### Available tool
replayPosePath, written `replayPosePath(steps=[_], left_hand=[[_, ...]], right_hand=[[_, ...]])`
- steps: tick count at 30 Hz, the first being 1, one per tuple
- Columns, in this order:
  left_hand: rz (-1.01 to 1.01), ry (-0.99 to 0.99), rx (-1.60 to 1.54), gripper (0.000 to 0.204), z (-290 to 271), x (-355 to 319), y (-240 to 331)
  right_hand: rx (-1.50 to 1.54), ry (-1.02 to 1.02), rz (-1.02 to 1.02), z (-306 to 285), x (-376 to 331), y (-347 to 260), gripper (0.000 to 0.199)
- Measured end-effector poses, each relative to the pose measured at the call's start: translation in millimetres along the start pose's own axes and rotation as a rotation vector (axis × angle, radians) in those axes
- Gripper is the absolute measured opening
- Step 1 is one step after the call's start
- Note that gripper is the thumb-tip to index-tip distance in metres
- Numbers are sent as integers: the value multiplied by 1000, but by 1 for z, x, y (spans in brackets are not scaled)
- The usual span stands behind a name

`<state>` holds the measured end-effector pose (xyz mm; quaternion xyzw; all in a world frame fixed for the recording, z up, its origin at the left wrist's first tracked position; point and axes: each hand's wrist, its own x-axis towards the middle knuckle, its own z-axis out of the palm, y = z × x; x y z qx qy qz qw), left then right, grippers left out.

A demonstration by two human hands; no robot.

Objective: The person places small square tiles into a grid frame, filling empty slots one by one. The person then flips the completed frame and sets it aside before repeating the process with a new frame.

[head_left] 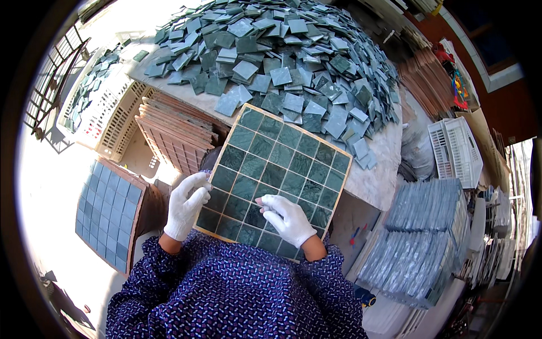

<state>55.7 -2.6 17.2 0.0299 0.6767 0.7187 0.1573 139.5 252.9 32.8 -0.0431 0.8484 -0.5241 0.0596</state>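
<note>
A square board [346, 169] with a thin wooden rim rests at a slant in front of my body, filled with rows of dark green stone tiles. Beside its left edge is my left hand [189, 204], in a white glove with bare fingertips. Its fingers are curled with the tips close together; whether anything small is between them I cannot make out. My right hand [288, 219], gloved the same way, is over the lower middle of the tiles. Thumb and fingers come together there, and what they hold, if anything, is hidden.
A big heap of loose green tiles [282, 76] covers the table [378, 183] ahead. To the left are stacked brown trays [172, 135], a tile-filled board [110, 209] and a cream crate [121, 121]. Wrapped tile stacks [415, 243] and white baskets [456, 151] stand right.
</note>
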Motion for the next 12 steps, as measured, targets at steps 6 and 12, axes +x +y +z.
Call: replayPosePath(steps=[6, 12], left_hand=[[-28, 212, 57, 32, -31, 7, 5], [-45, 298, -97, 26, -52, 26, -30]], right_hand=[[-843, 449, -119, -17, -20, 24, 71], [-789, -215, -504, 77, 0, 9, 60]])
